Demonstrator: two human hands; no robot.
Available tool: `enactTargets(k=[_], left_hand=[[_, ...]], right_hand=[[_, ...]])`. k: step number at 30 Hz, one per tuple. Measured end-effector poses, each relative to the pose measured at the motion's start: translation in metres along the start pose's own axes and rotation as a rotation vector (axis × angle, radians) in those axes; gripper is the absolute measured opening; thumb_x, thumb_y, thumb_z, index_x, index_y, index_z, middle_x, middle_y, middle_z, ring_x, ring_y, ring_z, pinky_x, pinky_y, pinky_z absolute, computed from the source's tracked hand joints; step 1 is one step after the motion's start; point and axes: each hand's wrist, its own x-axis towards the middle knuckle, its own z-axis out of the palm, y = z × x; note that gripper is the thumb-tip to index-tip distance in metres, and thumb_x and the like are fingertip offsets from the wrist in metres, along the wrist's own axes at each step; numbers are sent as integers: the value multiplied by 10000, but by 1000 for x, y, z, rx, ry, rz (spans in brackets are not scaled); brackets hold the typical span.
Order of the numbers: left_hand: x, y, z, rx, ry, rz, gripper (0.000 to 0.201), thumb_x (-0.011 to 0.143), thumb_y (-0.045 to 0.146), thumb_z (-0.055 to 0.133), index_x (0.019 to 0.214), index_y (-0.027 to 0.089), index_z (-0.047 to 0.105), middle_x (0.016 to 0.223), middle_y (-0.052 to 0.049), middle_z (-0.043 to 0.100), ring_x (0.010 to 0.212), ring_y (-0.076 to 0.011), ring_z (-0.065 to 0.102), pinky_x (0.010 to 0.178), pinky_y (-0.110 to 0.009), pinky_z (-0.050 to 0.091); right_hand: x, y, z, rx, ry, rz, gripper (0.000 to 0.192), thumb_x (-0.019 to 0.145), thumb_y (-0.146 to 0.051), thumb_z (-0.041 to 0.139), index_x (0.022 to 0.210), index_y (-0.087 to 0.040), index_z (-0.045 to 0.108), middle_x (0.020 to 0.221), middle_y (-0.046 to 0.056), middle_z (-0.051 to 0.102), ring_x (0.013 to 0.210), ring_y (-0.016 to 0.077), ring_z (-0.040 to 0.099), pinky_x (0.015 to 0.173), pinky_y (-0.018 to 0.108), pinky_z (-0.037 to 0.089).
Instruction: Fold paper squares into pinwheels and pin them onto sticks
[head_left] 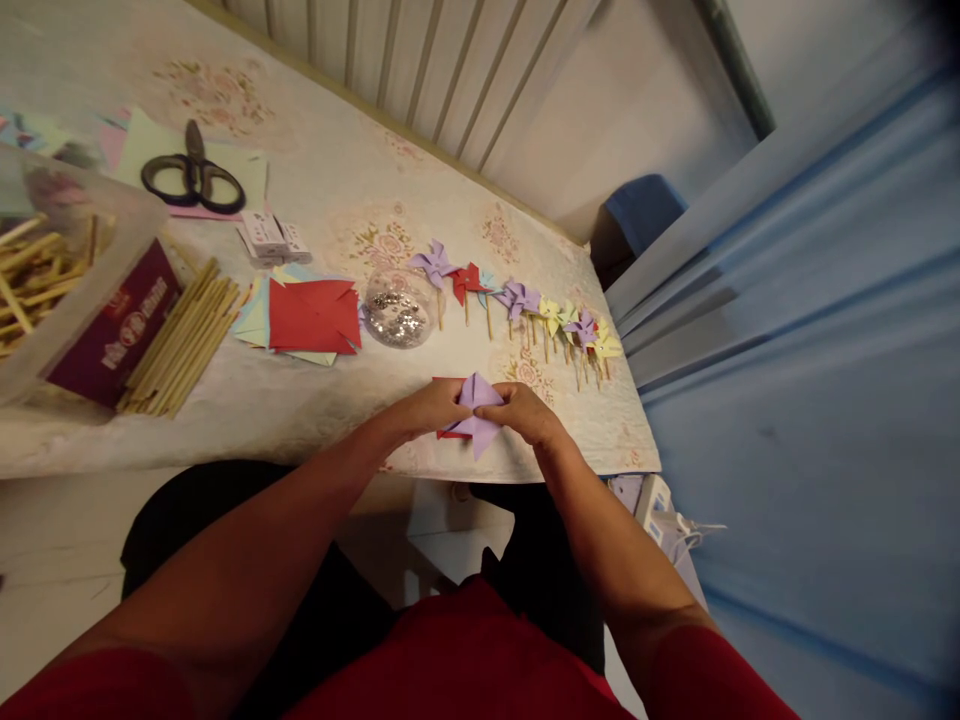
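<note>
Near the table's front edge, a purple paper pinwheel is pinched between my two hands, its corners partly folded in. My left hand grips its left side, with the thumb at the middle. From the other side my right hand holds it, fingers closed and thumb also toward the centre. Under the purple paper lies a red paper sheet, showing at its left edges. Beyond my hands sits a round clear dish of small shiny metal pieces.
Finished pinwheels on sticks, such as a red one, line the table's right. To the left lie cut paper squares, small boxes, scissors, a bundle of sticks and a plastic bin. A blue curtain hangs at right.
</note>
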Motion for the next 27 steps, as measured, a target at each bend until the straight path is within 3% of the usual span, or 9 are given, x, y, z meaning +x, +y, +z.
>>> enactTargets(k=[7, 12, 16, 22, 27], left_hand=[[2, -3, 2, 108, 25, -9, 243, 633, 141, 583, 855, 136, 683, 734, -1, 654, 629, -128, 524, 570, -227, 361], [1, -5, 2, -66, 24, 9, 198, 611, 153, 660, 802, 152, 714, 702, -7, 666, 590, -132, 537, 544, -231, 359], [-2, -3, -1, -359, -28, -49, 213, 666, 275, 766, 834, 153, 718, 734, -37, 690, 619, -147, 602, 584, -244, 429], [-4, 4, -1, -685, 85, -134, 561, 663, 598, 834, 935, 129, 693, 853, -91, 721, 757, -196, 689, 744, -328, 547], [-2, -2, 8, -708, 128, -55, 505, 597, 370, 918, 954, 112, 673, 882, -83, 736, 780, -188, 682, 792, -332, 532]], right_hand=[[0, 2, 7, -135, 82, 0, 183, 608, -343, 675, 607, -181, 590, 542, -59, 484, 528, 82, 372, 518, 237, 259], [-4, 2, 10, -161, 101, -39, 161, 635, -330, 642, 591, -183, 593, 515, -55, 490, 509, 84, 366, 491, 230, 236], [-3, 3, 8, 25, 129, -33, 171, 610, -339, 670, 646, -174, 642, 541, -43, 554, 506, 94, 411, 502, 228, 295], [4, 9, 9, 305, 334, -19, 267, 553, -349, 725, 750, -170, 694, 649, -13, 666, 557, 130, 524, 567, 256, 407], [10, 12, 20, 383, 457, -17, 263, 569, -366, 724, 741, -173, 673, 640, -17, 654, 566, 141, 538, 591, 278, 446]])
